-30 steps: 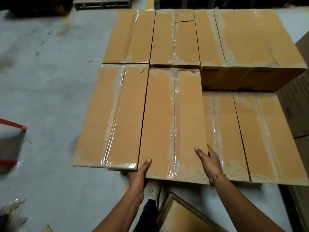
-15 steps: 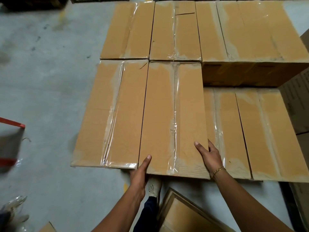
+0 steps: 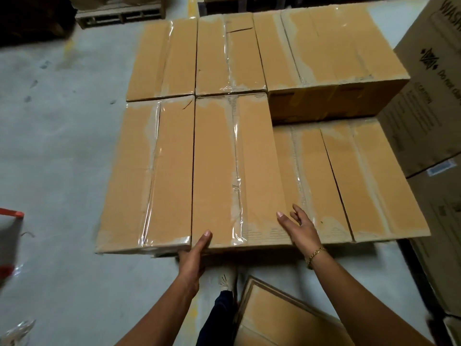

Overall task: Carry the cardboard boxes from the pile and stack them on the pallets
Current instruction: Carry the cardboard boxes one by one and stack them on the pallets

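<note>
Two hands meet the near end of the middle box (image 3: 219, 171). The left hand (image 3: 193, 255) lays its thumb on top with its fingers hidden under the edge, so its grip is unclear, while the right hand (image 3: 299, 228) rests loosely spread at the right corner. That box lies in the front row among other boxes (image 3: 164, 56), and a far pallet (image 3: 119, 16) is partly cut off.

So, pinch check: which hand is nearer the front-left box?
Left. Left hand holds the middle box at its corner, beside the front-left box; right hand rests at the middle box's right edge.
</note>
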Available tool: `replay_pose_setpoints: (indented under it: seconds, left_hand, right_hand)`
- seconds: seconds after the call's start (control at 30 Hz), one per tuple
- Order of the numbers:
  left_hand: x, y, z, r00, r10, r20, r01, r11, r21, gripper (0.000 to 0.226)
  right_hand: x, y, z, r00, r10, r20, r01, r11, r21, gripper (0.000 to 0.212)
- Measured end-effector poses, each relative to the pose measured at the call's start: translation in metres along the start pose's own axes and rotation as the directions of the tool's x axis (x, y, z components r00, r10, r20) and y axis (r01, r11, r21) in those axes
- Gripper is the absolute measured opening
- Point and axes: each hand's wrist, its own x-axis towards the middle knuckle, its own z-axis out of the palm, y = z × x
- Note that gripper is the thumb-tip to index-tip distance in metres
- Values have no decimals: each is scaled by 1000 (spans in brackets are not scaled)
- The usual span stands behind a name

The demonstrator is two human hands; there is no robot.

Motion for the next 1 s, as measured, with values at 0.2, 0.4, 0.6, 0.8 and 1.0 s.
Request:
replay_pose_setpoints:
  seconds: [0.2,0.4,0.6,0.8,1.0]
  left_hand:
    - [-47,-55,2,985,-43,167,-10,951,308,109]
    - [-96,-112,25,894,-161,418,-335,380,862,124]
    - [-87,-116,85,730,-409,547,-643,-142,752,91]
    - [-34,-114,132,628,-542,558,-769,-326,550,86]
    - [-16,-123,141,614,-606,506,-786,-417,456,76]
  right_hand:
    - [-69,53,-53,997,52,-62,-43,990,138,88]
    - [-172,148,-90,968,190,-167,-139,951,276,79]
    - [-250,240,-61,821,513,-252,-277,743,610,73]
    - [-289,296,16,686,663,-298,-180,552,814,70]
    - [-297,306,96,563,795,-227,-122,351,929,82]
